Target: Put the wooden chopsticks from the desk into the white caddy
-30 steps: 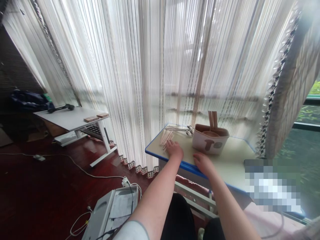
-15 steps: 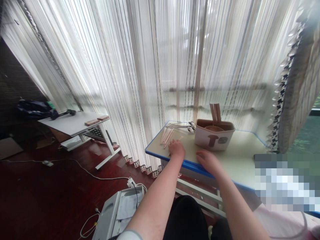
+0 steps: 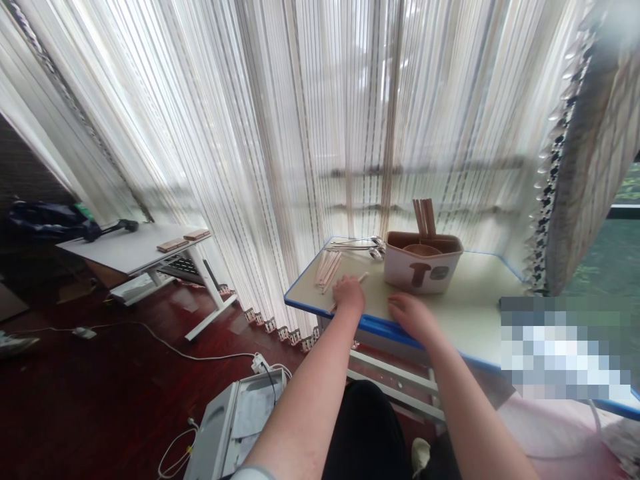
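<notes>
- A pale, slender wooden stick point(image 3: 365, 277) is poking out from the left hand point(image 3: 349, 293) toward one and seven o'clock, just above the cream, blue-edged tabletop point(image 3: 477, 317).
- The left hand is keeping a narrow grip, holding that stick.
- Similar pale wooden sticks point(image 3: 329, 269) are lying at its ten o'clock, silvery metal spoons point(image 3: 376, 251) at twelve.
- The right hand point(image 3: 407, 312) is resting near three o'clock; its grip I cannot tell.
- A white, brown-lined bin point(image 3: 397, 272) is standing at two o'clock, holding upright brown sticks point(image 3: 425, 217).
</notes>
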`<state>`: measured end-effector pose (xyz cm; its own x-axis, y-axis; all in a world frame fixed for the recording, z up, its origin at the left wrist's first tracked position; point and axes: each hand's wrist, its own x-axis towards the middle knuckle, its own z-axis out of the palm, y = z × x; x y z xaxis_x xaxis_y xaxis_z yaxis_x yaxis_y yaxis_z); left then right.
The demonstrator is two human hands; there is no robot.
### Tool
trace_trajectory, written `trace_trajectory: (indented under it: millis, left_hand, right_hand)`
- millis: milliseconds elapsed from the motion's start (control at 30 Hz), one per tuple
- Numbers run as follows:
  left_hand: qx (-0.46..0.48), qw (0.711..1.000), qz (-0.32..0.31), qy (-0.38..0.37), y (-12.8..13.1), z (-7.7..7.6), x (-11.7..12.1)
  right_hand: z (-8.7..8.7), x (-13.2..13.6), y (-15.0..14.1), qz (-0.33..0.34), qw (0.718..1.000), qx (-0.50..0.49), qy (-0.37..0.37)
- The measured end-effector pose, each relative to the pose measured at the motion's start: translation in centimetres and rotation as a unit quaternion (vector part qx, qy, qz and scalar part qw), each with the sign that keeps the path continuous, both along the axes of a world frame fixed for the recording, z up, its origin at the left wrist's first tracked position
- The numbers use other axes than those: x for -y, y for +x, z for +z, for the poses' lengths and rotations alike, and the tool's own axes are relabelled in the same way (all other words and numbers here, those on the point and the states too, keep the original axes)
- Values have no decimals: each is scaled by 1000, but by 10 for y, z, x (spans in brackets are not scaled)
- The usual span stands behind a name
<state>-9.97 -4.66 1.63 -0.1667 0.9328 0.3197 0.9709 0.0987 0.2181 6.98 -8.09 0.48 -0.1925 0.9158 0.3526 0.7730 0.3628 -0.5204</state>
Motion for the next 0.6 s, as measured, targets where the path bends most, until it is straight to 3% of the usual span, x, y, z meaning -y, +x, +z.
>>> trace_trajectory:
  millis: [333,500,600]
  left_hand:
    - [-37,983,24,179,1,4,10]
    - [-31,966,-65,249,-3,3,10]
    - [-22,953,-153,260,-4,1,7]
  right_hand:
    - [-1,-1,0,4,1000,-4,7]
    - [2,1,-1,-3,1000,-27,-4]
    - [6,4,0,-35,992,-120,-26]
